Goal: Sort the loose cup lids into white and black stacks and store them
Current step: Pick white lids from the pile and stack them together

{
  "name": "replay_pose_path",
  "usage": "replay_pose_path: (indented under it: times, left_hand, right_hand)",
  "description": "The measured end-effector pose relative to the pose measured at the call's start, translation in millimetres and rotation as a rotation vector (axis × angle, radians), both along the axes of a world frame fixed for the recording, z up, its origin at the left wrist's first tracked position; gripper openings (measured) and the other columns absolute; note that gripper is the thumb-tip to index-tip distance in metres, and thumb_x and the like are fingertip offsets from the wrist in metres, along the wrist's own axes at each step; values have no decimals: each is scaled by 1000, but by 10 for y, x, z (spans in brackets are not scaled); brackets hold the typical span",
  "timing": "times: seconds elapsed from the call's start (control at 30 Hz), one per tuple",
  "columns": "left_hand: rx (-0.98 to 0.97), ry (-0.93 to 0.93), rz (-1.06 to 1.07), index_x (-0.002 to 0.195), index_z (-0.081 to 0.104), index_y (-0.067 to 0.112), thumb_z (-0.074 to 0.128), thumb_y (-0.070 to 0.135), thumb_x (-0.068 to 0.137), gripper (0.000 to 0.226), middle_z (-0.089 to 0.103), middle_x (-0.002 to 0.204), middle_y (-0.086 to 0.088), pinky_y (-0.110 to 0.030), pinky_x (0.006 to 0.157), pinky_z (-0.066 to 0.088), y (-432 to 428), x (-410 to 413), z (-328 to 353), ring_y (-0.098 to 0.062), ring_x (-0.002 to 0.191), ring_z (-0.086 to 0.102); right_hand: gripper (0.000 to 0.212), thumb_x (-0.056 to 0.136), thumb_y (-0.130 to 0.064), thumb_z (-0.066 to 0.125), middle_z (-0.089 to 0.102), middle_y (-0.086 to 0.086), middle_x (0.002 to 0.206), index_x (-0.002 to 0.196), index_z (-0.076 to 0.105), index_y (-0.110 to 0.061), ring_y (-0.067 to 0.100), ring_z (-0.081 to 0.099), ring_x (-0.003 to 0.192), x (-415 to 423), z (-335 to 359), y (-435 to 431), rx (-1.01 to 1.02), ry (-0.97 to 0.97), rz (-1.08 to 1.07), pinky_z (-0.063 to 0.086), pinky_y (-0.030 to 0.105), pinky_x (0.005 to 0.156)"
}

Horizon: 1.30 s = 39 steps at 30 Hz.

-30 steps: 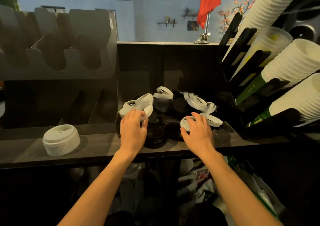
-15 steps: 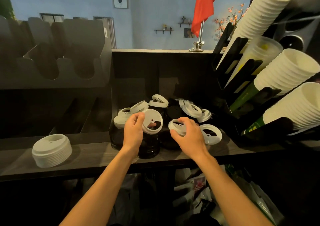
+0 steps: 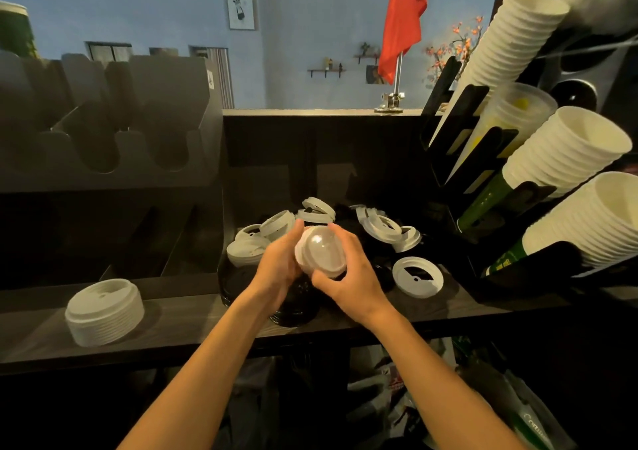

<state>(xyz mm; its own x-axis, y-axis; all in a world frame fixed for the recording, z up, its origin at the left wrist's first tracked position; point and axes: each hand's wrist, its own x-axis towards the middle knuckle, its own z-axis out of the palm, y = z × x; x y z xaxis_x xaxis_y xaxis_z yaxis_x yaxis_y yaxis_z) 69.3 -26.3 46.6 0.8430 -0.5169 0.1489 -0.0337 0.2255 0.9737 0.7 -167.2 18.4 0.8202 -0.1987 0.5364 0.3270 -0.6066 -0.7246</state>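
L hand [image 3: 276, 266] & R hand [image 3: 354, 275] both grip one small stack of white lids [image 3: 321, 254], held up btwn them above the shelf [image 3: 193, 315]. L thumb tip sits at the upper-left rim. R fingers curl over the top, w/ R thumb under the lower edge. The held lids are tilted, a smooth round face toward the camera, glossy w/ a bright glare spot near centre. A couple of rims show at the left edge; exact count can't tell.

Just behind & below the hands is the loose pile [image 3: 379, 228]: white lids at all angles, mixed w/ black lids [image 3: 297, 308] that are hard to make out in the dark. One single white lid [image 3: 417, 277] lies flat just right of R hand, its opening visible. Well apart at left on the shelf stands a neat white stack [image 3: 103, 311], tops up, sides ribbed. Far right, stacked paper cups [image 3: 569, 149] lean in from racks.
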Motion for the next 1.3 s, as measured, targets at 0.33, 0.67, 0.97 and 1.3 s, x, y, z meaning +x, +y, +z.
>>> replay_pose_path:
  times: [0.33, 0.67, 0.97, 1.3]
  left_hand:
    - [-126, 69, 105, 109, 79, 15, 54, 44, 101, 39, 76, 108, -11, -35, 81, 52, 21, -86, -43, -27, 93, 63]
    - [-58, 117, 26, 120, 72, 12, 36, 49, 108, 53, 77, 112, -10, -42, 96, 56, -18, -113, 41, -25, 108, 73]
    - [-2, 35, -49, 122, 64, 13, 66, 12, 96, 27, 72, 109, -9, -32, 79, 55, -51, -121, -13, -21, 100, 67]
    - [-36, 64, -114, 129, 60, 15, 67, 6, 95, 37, 74, 120, -9, -38, 88, 59, -424, -213, -136, -24, 112, 71]
  right_hand:
    - [75, 79, -39, 82, 36, -25, 135, 139, 36, -41, -21, 33, 122, -50, 45, 1, 76, -54, -48, 36, 1, 89]
    - [91, 77, -38, 78, 32, -11, 153, 155, 33, -23, 8, 31, 140, -93, 126, -69, -470, -85, -48, 34, 26, 111]
    - [88, 79, -51, 77, 38, -7, 150, 153, 36, -25, 13, 36, 137, -137, 71, -160, -581, -142, -157, 39, 31, 108]
    - [70, 90, -57, 63, 35, -15, 150, 149, 34, -33, 2, 37, 134, -449, -12, -516, -105, -28, -238, 38, 23, 99]
